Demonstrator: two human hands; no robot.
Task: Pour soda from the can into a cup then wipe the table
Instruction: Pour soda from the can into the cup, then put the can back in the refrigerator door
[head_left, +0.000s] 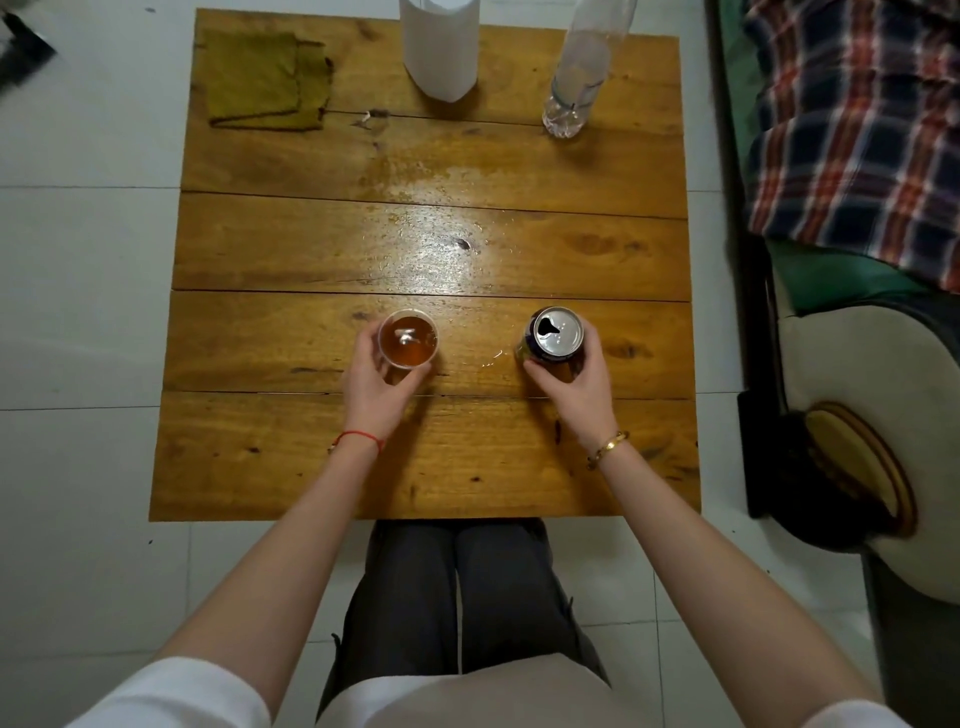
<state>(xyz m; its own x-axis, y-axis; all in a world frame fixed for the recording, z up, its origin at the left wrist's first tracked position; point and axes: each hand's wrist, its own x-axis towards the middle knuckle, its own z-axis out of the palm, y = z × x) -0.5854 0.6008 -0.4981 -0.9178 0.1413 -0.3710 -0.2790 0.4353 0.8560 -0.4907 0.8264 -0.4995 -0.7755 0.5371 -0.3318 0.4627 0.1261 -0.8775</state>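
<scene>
From the head camera, looking straight down, a square wooden table (311, 457) of broad planks stood on a pale tiled floor (83, 291), with the person's dark-trousered legs (457, 597) showing below its near edge.

The left hand (375, 385) was wrapped around a clear cup (408, 339) that stood upright on the table, fingers curled about its near side and thumb on its left. The cup held amber soda almost to the rim. A red string bracelet (358, 437) circled that wrist.

The right hand (574, 382) gripped the soda can (556, 335) from its near and right sides. The can stood upright, its dark body capped by a silver top with the mouth open. A gold bangle (608, 449) sat on that wrist. Cup and can stood well apart on the same plank, and a small wet streak (491, 358) glistened between them, nearer the can.

Further off, a broad wet sheen (441, 244) spread over the middle planks. At the far left corner lay a folded olive-green cloth (265, 78). A white upright container (439, 47) stood at the far edge, and a clear plastic bottle (576, 78) stood to its right.

Right of the table, a plaid fabric (852, 135) lay over green furniture.
</scene>
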